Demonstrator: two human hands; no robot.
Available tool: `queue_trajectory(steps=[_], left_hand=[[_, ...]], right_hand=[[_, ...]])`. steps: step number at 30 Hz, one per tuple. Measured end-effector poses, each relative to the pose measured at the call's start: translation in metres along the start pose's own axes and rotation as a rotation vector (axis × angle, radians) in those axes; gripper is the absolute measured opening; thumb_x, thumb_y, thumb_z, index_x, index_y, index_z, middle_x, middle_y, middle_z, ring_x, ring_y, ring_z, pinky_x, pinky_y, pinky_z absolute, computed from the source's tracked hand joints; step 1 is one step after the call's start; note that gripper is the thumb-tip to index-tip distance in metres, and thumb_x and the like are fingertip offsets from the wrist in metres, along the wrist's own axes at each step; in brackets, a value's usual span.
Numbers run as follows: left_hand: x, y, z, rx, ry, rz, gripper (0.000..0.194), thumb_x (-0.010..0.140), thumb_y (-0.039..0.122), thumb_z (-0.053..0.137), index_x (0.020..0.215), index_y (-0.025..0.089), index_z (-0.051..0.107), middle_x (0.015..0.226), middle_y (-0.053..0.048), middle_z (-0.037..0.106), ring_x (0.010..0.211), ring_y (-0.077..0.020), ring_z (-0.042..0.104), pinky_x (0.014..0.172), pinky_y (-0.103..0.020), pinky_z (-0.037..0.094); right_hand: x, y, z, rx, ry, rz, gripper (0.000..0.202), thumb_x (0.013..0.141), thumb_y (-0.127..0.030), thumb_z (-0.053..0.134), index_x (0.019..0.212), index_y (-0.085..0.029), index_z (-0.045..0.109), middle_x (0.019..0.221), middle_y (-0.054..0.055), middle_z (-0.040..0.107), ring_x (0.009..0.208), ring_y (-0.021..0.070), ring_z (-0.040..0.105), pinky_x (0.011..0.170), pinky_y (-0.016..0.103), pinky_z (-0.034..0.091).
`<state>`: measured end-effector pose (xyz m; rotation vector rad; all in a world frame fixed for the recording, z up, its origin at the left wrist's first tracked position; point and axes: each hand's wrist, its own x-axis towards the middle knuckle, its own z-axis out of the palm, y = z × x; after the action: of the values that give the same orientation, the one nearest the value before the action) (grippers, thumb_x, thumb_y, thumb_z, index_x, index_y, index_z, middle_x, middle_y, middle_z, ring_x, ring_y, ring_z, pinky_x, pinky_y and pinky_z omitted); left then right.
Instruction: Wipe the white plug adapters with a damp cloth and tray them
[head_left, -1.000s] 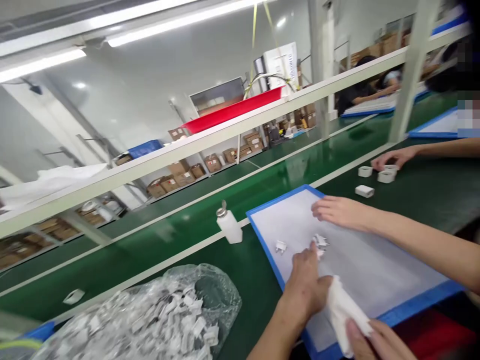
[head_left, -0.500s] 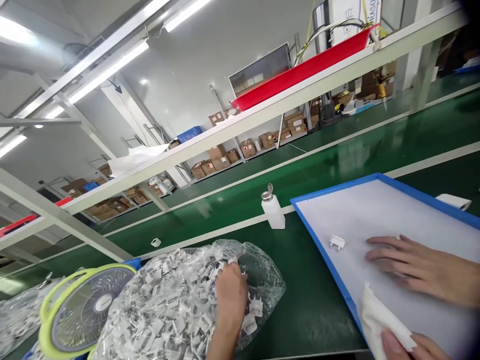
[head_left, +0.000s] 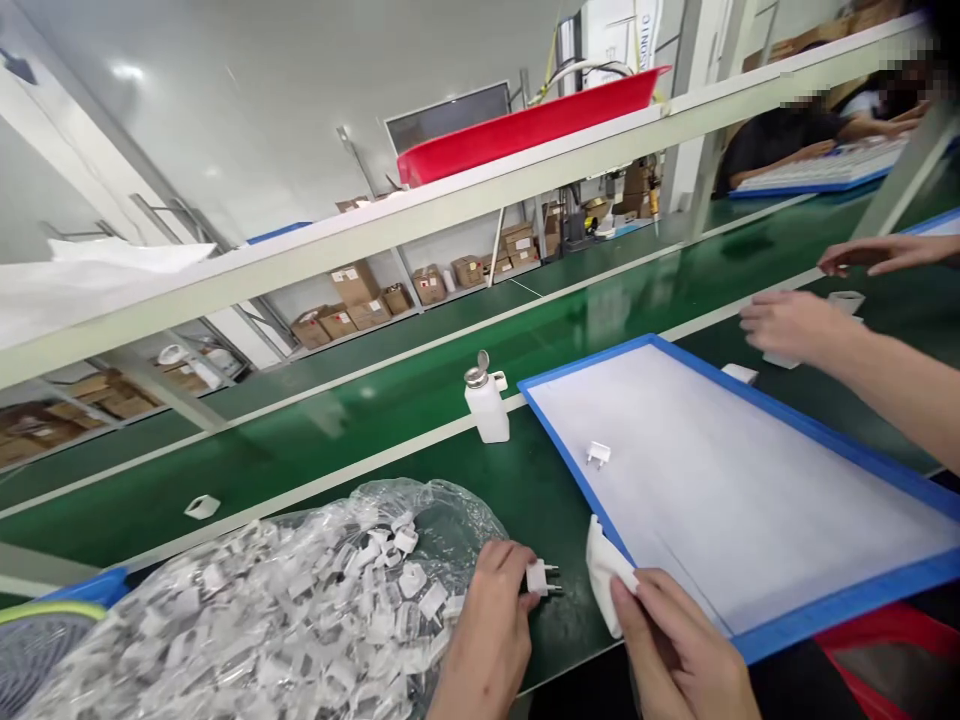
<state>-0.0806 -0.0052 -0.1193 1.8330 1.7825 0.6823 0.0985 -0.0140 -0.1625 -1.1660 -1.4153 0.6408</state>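
My left hand [head_left: 487, 625] pinches a white two-pin plug piece [head_left: 538, 578], its metal pins pointing right, beside the bag's edge. A folded white cloth [head_left: 604, 575] is gripped between the thumb and fingers of my right hand [head_left: 679, 640], at the tray's near left corner. Under and left of my left hand, a clear plastic bag [head_left: 450, 500] lies full of many white plastic plug parts [head_left: 322, 610]. A single plug piece [head_left: 598, 455] lies on the white sheet of the blue-rimmed tray [head_left: 825, 445].
A white pump bottle [head_left: 491, 412] with its metal lid up stands behind the bag. A co-worker's hand [head_left: 795, 322] is over white parts beyond the tray; another hand [head_left: 874, 255] is farther right. A white part [head_left: 202, 507] sits on the green belt [head_left: 322, 425]. A fan [head_left: 45, 660] is at left.
My left hand has come out of the bag and moved right with a plug piece. The co-worker's hand has left the tray. The view has swung right.
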Motion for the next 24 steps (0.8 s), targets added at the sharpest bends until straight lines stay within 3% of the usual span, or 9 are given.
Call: queue_trajectory(steps=[4,8,11,17,24], left_hand=[[0.001,-0.006,0.02,-0.092,-0.016,-0.052,0.042,0.074,0.002,0.052,0.106,0.022,0.069,0.106,-0.008,0.07,0.1,-0.0265,0.063,0.091,-0.04,0.049],[0.002,-0.011,0.026,-0.139,0.071,-0.062,0.045,0.07,0.0,0.046,0.103,0.019,0.07,0.097,-0.008,0.069,0.092,-0.0243,0.064,0.083,-0.037,0.053],[0.0,-0.018,0.033,-0.147,0.128,-0.009,0.047,0.07,-0.004,0.039,0.096,0.019,0.072,0.094,-0.008,0.069,0.093,-0.0231,0.064,0.081,-0.034,0.055],[-0.003,-0.031,0.043,-0.06,0.161,0.131,0.048,0.083,-0.001,0.037,0.112,0.015,0.072,0.099,-0.012,0.074,0.103,-0.0254,0.065,0.081,-0.034,0.058],[0.003,-0.029,0.035,-0.005,0.193,0.187,0.037,0.095,0.011,0.036,0.093,0.017,0.072,0.083,-0.01,0.073,0.085,-0.0258,0.066,0.077,-0.038,0.057]], right_hand=[[0.006,0.007,0.015,-0.083,-0.173,-0.105,0.021,0.104,-0.024,0.047,0.112,-0.02,0.066,0.098,0.007,0.065,0.08,0.0139,0.068,0.07,0.018,0.056],[0.005,0.021,0.033,-0.177,-0.397,-0.155,0.035,0.104,-0.015,0.036,0.129,-0.018,0.061,0.097,0.008,0.065,0.085,0.017,0.07,0.073,0.025,0.059],[-0.001,0.028,0.034,-0.189,-0.481,-0.234,0.042,0.101,-0.012,0.036,0.137,-0.016,0.058,0.095,0.01,0.066,0.087,0.0207,0.071,0.074,0.03,0.061],[-0.008,0.035,0.021,-0.232,-0.539,-0.399,0.046,0.096,-0.006,0.04,0.136,-0.014,0.059,0.094,0.011,0.07,0.076,0.0209,0.069,0.066,0.03,0.059],[0.001,0.02,0.043,-0.227,-0.565,-0.217,0.044,0.099,-0.011,0.033,0.13,-0.015,0.065,0.103,0.015,0.069,0.091,0.0276,0.069,0.079,0.039,0.055]])
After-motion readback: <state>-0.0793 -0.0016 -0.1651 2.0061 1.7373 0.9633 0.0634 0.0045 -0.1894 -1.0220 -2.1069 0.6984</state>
